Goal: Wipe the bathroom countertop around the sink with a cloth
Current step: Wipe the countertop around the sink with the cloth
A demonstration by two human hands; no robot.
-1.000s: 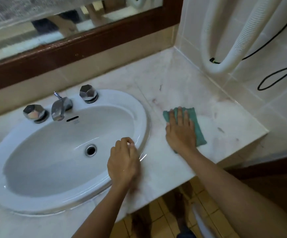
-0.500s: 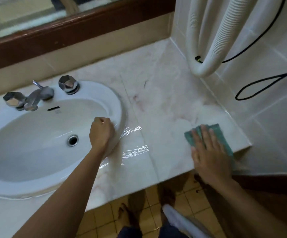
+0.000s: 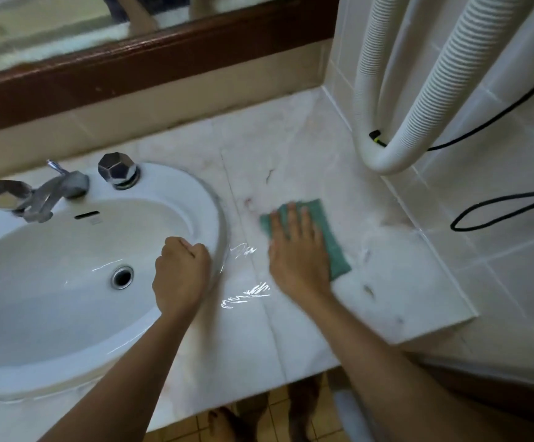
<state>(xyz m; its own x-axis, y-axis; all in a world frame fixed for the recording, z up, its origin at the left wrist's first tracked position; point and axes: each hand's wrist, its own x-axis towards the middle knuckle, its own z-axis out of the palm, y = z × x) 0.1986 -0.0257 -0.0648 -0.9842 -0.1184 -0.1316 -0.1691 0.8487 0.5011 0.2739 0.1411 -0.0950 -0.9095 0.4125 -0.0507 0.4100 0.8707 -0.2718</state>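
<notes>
Both hands are down at the sink side. Right hand (image 3: 297, 250) lies flat, fingers spread and pressed on the green cloth (image 3: 329, 231), pinning it to the marble desk (image 3: 291, 154) in the stretch between the sink (image 3: 208, 199) and the tiled side wall (image 3: 498, 250). Left hand (image 3: 181, 272) is curled into a loose fist, holding nothing, knuckles propped on the basin's right rim for support.

Cloth sits folded into a pad, a corner poking out past the fingertips and its right edge showing beside the palm. Just left of it, close to the sink rim, there's a reddish smear (image 3: 248, 202) on the marble, and further back a thin dark mark (image 3: 269, 175). Right of the cloth, toward the front corner, 2 or 3 dark specks (image 3: 369, 290) sit on the stone. Wet glints (image 3: 246, 293) between the 2 hands suggest that strip has had a pass.

So, my read: the job is partway through. The right-hand slab is being worked, yet the marks say it isn't clean. Back strip under the mirror frame (image 3: 131, 78), the area around the taps (image 3: 117, 170), and the desk left of the sink, out of view, all look untouched or can't be judged. Corrugated hose (image 3: 418, 106) and black cable (image 3: 498, 205) hang against the wall, clear of the cloth.
</notes>
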